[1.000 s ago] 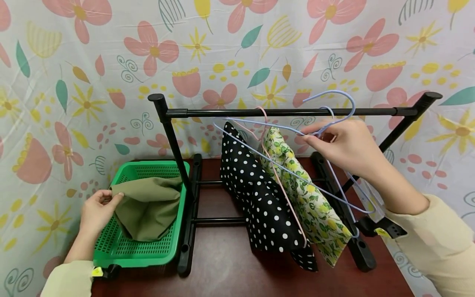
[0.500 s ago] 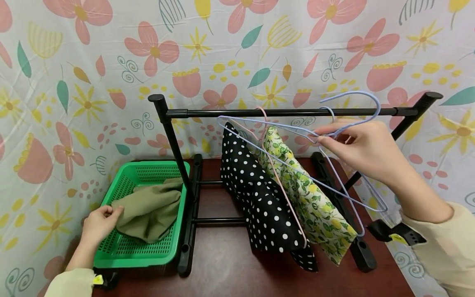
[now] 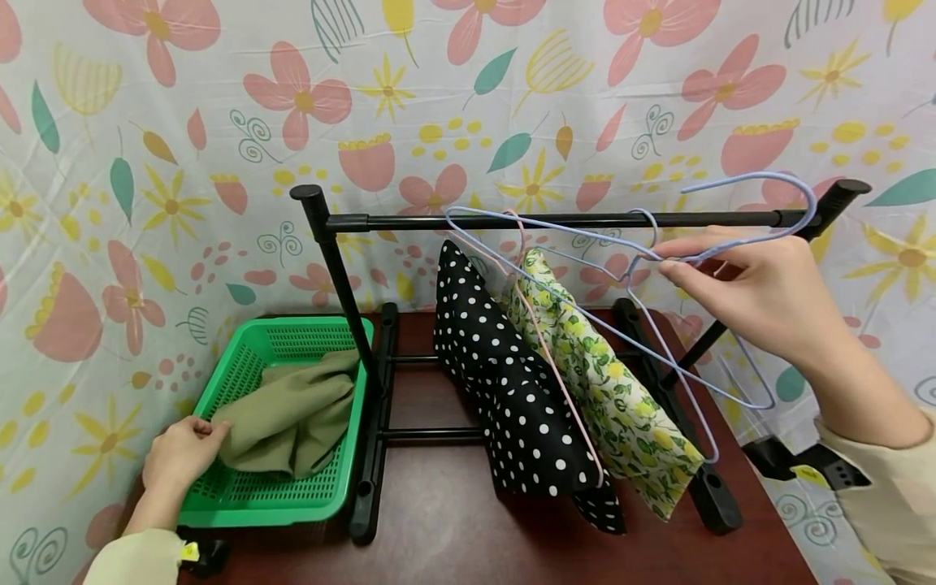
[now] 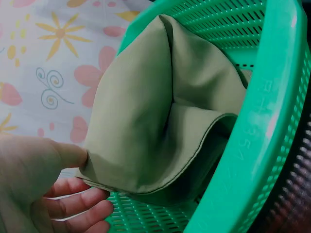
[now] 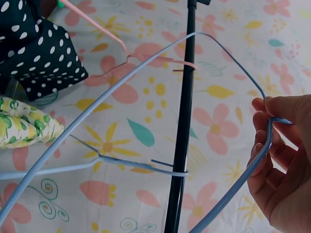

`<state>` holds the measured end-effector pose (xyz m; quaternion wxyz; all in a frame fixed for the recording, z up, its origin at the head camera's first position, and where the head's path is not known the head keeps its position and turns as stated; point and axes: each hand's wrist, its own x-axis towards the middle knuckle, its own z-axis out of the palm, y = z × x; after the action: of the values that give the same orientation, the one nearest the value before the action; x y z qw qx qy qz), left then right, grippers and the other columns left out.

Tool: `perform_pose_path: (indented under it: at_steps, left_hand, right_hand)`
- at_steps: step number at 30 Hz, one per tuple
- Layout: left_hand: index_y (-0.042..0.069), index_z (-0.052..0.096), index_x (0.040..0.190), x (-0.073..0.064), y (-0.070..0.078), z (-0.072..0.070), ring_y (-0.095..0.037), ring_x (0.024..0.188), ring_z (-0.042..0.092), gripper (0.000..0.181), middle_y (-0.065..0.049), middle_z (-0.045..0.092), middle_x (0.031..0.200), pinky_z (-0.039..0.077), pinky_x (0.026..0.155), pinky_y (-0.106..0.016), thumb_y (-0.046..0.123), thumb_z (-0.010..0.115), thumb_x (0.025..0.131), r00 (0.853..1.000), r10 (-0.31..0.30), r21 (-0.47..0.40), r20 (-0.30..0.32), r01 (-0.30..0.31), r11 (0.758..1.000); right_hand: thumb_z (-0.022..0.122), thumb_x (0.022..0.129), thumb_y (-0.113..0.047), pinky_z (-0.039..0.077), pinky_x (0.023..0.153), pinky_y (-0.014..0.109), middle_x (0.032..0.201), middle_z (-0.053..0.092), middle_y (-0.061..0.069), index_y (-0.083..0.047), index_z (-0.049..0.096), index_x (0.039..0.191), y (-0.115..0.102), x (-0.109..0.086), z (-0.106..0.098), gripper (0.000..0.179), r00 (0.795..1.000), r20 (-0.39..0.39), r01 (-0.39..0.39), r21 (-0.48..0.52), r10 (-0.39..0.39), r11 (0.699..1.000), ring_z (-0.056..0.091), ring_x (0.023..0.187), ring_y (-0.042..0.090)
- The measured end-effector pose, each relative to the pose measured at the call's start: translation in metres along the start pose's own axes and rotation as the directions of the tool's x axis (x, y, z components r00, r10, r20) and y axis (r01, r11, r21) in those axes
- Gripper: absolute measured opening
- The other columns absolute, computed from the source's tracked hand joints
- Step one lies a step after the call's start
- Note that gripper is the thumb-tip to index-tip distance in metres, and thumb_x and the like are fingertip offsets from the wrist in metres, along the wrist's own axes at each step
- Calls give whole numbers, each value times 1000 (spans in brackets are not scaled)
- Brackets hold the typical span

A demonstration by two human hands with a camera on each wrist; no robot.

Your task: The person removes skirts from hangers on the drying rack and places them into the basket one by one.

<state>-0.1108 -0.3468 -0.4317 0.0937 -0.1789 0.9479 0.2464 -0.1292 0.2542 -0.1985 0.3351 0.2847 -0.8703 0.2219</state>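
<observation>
My left hand (image 3: 181, 457) pinches one edge of an olive-green cloth (image 3: 292, 414), which lies bunched in a green plastic basket (image 3: 270, 512). In the left wrist view the thumb presses on the cloth (image 4: 131, 111) with the fingers beneath it. My right hand (image 3: 760, 280) pinches a light-blue hanger (image 3: 556, 231) at the base of its hook, holding it tilted in front of the rack bar. The hanger's hook points up to the right, off the bar. In the right wrist view thumb and fingers grip the wire of this blue hanger (image 5: 97, 104).
A black rack (image 3: 453, 221) stands on the dark red table (image 3: 431, 520). On its bar hang a pink hanger (image 3: 559, 382) with black polka-dot cloth (image 3: 504, 390) and another blue hanger (image 3: 647, 218) with lemon-print cloth (image 3: 607, 374). A floral curtain (image 3: 468, 97) covers the back.
My right hand has moved rightward with the blue hanger. My left hand has shifted slightly left and down, and the olive cloth has sunk and folded lower in the basket.
</observation>
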Motion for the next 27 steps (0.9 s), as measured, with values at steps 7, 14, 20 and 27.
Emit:
perform_pose_path:
  at_steps: [7, 14, 20, 27]
  left_hand:
    - [0, 56, 106, -1, -1, 0, -29, 71, 55, 53, -23, 58, 96, 42, 51, -36, 50, 44, 91, 999, -37, 4, -31, 37, 999]
    - [0, 55, 107, -1, -3, 2, -26, 70, 54, 49, -21, 59, 96, 41, 51, -35, 46, 44, 92, 998, -20, -12, -52, 19, 1000]
    - [-1, 57, 106, -1, -1, 6, -27, 73, 56, 47, -22, 60, 98, 41, 52, -34, 43, 44, 93, 996, 58, -21, -72, -60, 998]
    - [-2, 59, 105, -2, 11, 14, -32, 77, 58, 42, -24, 61, 100, 43, 57, -37, 37, 46, 94, 982, 124, -64, -142, -134, 989]
  right_hand:
    - [73, 75, 0, 28, 45, 11, 86, 58, -31, -8, 75, 90, 6, -6, -2, 18, 999, -44, -9, 28, 10, 1000, 38, 43, -5]
    - [70, 73, 7, 31, 49, 8, 85, 58, -31, 0, 73, 87, 12, -15, -4, 15, 993, -96, -56, 74, 63, 996, 43, 49, -8]
    - [69, 74, 8, 32, 49, 8, 82, 58, -31, 1, 73, 88, 16, -20, -6, 17, 992, -97, -69, 75, 76, 995, 44, 52, -9]
    - [68, 78, 3, 32, 49, 9, 83, 59, -29, 1, 72, 92, 19, -26, -8, 15, 988, -95, -115, 63, 121, 991, 47, 54, -10]
